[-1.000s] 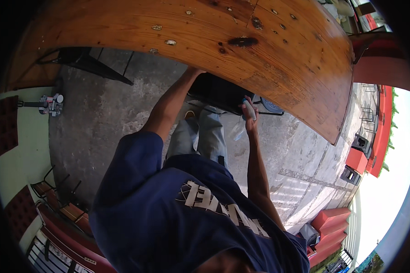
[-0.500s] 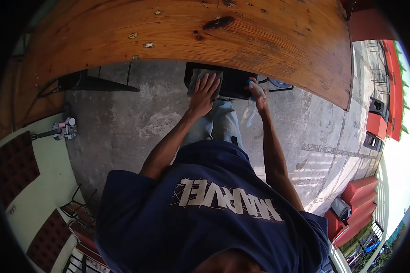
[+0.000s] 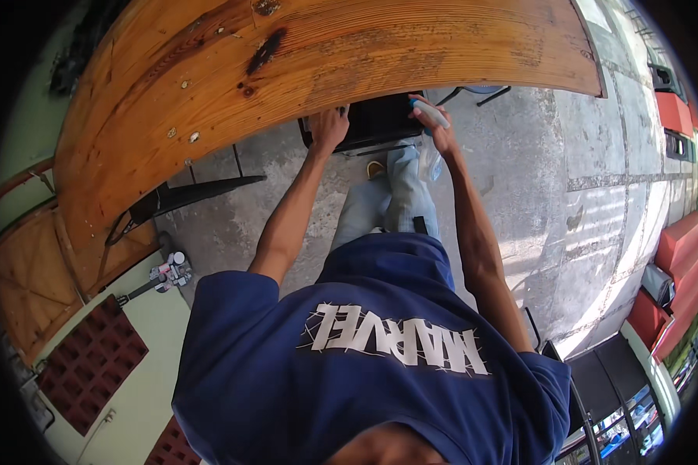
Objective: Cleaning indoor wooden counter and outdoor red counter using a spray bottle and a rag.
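We note both hands now sit at the wooden table (image 3: pixel 326 70) edge: left hand (image 3: pixel 329 128) has shifted onto the black chair (image 3: pixel 368 124), fingers closed on it; right hand (image 3: pixel 434 124) grips a pale bottle (image 3: pixel 430 114).

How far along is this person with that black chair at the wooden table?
Done: the chair sits partly under the table edge. In hand: the left hand rests on the chair, and the right hand, holding a pale object, touches its right side. Left: perhaps a final push or a wipe; the view does not settle which.
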Demonstrator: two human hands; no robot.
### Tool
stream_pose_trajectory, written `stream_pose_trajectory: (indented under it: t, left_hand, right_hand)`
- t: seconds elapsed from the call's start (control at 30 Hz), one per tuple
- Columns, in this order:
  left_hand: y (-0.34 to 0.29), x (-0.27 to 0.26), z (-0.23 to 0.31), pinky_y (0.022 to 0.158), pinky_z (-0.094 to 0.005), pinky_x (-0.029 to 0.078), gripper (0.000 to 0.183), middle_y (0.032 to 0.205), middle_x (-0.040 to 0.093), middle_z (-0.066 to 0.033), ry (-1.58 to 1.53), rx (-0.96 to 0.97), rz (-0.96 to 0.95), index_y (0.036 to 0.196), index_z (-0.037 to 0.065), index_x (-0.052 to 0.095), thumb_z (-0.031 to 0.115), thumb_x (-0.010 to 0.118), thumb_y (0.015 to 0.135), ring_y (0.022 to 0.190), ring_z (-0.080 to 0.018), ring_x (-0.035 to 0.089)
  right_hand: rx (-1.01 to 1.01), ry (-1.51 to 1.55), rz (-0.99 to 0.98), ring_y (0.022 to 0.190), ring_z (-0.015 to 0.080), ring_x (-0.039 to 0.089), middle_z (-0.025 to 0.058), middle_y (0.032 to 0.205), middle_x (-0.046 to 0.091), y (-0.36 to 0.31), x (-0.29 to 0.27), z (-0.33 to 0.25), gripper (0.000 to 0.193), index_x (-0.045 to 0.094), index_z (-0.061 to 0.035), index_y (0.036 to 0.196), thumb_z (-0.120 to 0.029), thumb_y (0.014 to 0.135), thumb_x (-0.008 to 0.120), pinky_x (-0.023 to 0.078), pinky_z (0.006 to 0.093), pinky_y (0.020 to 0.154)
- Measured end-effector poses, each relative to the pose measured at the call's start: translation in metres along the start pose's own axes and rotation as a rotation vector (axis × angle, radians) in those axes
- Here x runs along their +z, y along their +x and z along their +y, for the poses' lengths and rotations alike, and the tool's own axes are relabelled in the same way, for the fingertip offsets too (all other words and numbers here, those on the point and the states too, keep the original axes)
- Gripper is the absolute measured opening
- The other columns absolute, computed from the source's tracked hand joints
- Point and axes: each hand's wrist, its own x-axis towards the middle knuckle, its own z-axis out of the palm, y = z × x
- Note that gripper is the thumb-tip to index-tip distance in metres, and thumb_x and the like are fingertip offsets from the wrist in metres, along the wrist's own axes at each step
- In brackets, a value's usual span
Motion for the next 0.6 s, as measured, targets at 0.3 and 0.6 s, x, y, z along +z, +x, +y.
stream_pose_trajectory:
  t: [0.3, 0.6]
  left_hand:
    - [-0.074, 0.043, 0.104, 0.114, -0.0587, 0.016, 0.081, 0.158, 0.024, -0.008, -0.156, 0.522, 0.208, 0.147, 0.013, 0.037, 0.005, 0.064, 0.071, 0.146, -0.0371, 0.016]
    - [0.007, 0.0, 0.081, 0.113, -0.0482, 0.022, 0.073, 0.154, 0.033, -0.0051, -0.034, 0.958, 0.001, 0.141, 0.017, 0.047, -0.004, 0.058, 0.072, 0.143, -0.0302, 0.027]
  right_hand:
    - [0.06, 0.143, 0.184, 0.09, 0.014, 0.06, 0.0073, 0.09, 0.07, -0.022, -0.007, 0.006, 0.034, 0.071, -0.0006, 0.107, -0.028, 0.09, 0.063, 0.043, 0.0271, 0.086]
    - [-0.044, 0.325, 0.326, 0.089, 0.0144, 0.057, 0.0075, 0.095, 0.068, -0.044, 0.006, 0.024, 0.04, 0.064, -0.003, 0.119, -0.029, 0.088, 0.063, 0.044, 0.0279, 0.081]
